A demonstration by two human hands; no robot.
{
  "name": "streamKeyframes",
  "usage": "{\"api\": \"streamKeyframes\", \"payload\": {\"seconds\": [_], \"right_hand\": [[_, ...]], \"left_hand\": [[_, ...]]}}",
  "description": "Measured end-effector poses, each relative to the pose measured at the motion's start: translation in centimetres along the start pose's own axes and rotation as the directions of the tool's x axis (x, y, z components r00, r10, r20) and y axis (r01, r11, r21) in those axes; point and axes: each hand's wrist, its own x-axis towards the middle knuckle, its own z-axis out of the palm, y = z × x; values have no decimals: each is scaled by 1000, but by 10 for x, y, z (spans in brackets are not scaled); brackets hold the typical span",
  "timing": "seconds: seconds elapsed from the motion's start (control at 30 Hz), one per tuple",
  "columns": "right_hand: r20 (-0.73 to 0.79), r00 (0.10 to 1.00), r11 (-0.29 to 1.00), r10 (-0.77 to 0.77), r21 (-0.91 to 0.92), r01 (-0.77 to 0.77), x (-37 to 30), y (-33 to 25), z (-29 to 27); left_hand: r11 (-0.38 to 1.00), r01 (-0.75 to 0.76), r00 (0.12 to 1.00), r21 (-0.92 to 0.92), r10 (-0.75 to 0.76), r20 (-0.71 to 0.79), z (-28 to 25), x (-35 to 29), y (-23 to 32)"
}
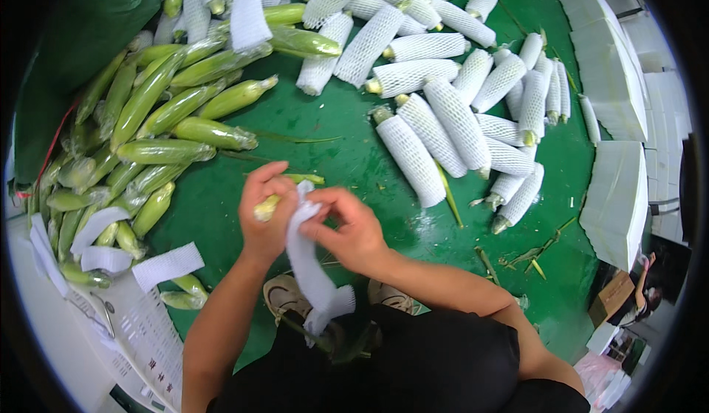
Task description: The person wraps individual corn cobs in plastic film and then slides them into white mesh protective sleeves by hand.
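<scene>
Near the middle, my left hand point(264, 210) is closed around an ear of corn; its pale yellow-green stem end point(266, 207) pokes out by the thumb, and the rest is mostly hidden. A white foam net sleeve point(301, 254) hangs flat between my hands and trails down toward my lap. My right hand point(347, 228) pinches this sleeve's upper end with thumb and fingers, close against my left hand. Just beyond them shows a green tip point(306, 179), and I cannot tell whether it belongs to the held ear.
Film-wrapped green corn ears point(166, 149) are heaped at the left, with loose foam sleeves point(168, 266) on and beside them. Sleeved ears point(458, 125) lie scattered at the far right on the green surface point(332, 132). White foam boxes point(617, 199) line the right edge. Husk scraps point(532, 256) lie nearby.
</scene>
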Motion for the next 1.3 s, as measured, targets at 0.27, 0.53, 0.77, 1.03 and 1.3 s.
{"api": "streamKeyframes", "payload": {"seconds": [0.27,0.53,0.77,1.03,1.3], "right_hand": [[-53,854,781,-517,-437,446,25,8,4],[-24,872,685,-489,-630,367,44,3,-19],[-93,962,787,-258,-598,154,52,11,-53],[0,997,859,77,508,-66,44,5,-57],[185,945,644,271,695,-321,39,-29,13]], "left_hand": [[935,-279,941,217,312,-131,1,2,-11],[304,-192,904,933,426,48,-40,-11,35],[789,-32,974,613,163,-159,-42,-28,46],[938,-72,983,340,124,-134,-35,-27,38],[979,137,985,149,-150,81,-11,-43,48]]}}
